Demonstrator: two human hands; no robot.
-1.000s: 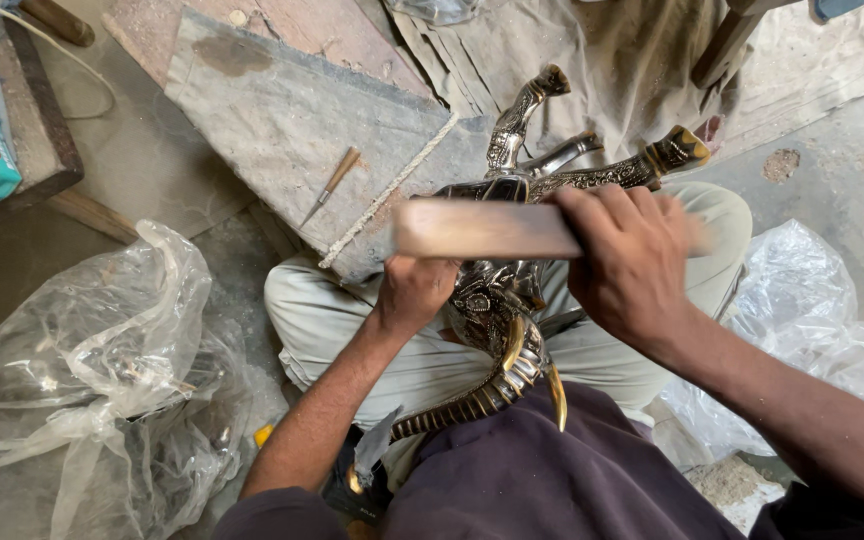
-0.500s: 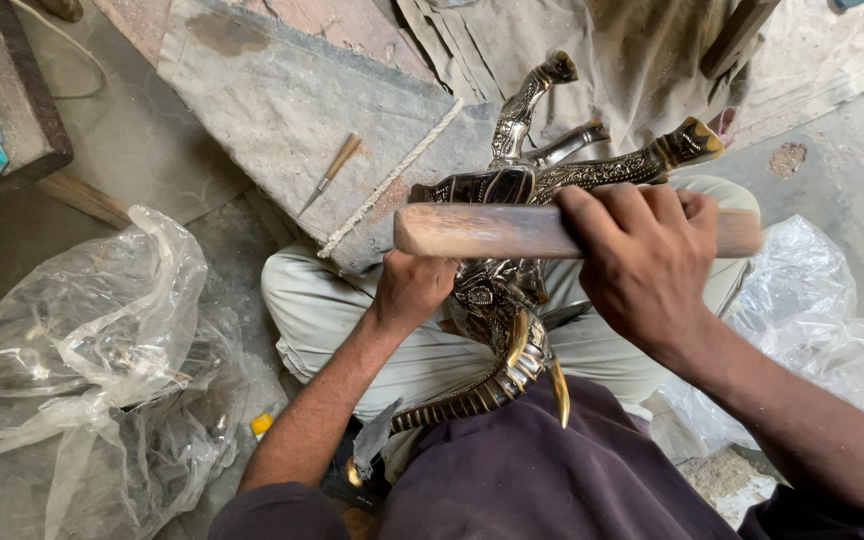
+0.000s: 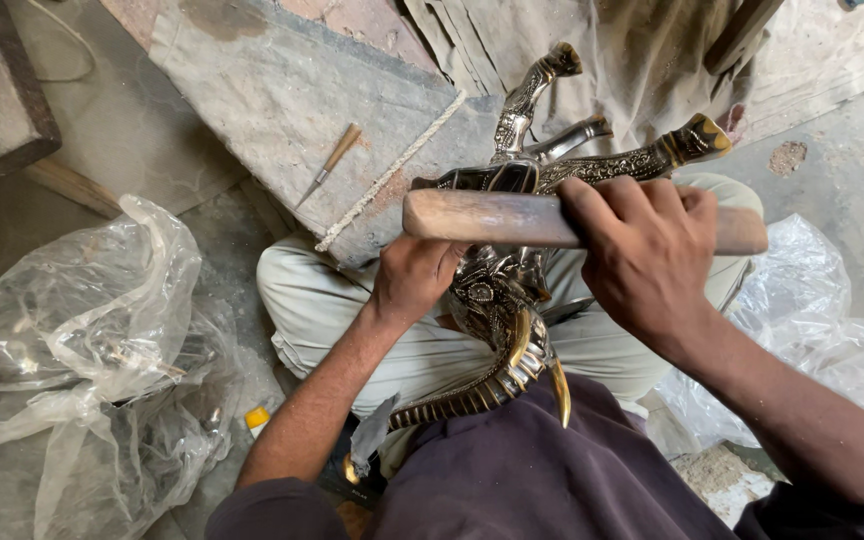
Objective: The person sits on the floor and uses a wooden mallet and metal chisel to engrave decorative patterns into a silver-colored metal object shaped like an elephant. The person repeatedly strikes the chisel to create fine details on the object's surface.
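Note:
An ornate metal elephant figure (image 3: pixel 512 290), dark with brass tusks and trunk, lies upside down on my lap with its legs pointing away from me. My left hand (image 3: pixel 414 275) grips the figure at its side, near the head. My right hand (image 3: pixel 647 255) is closed around a wooden stick (image 3: pixel 492 217) held level across the figure's body, just above the left hand. The curled trunk (image 3: pixel 452 405) rests against my dark shirt.
A crumpled clear plastic bag (image 3: pixel 82 350) lies at my left, another clear bag (image 3: pixel 812 330) at my right. A small wooden-handled pointed tool (image 3: pixel 330 163) and a white cord (image 3: pixel 392 170) rest on a grey stone slab (image 3: pixel 282 90). Folded cloth (image 3: pixel 632 40) lies beyond the figure.
The stick in my right hand has shifted slightly right across the figure. My left hand keeps its grip, and the figure stays on my lap.

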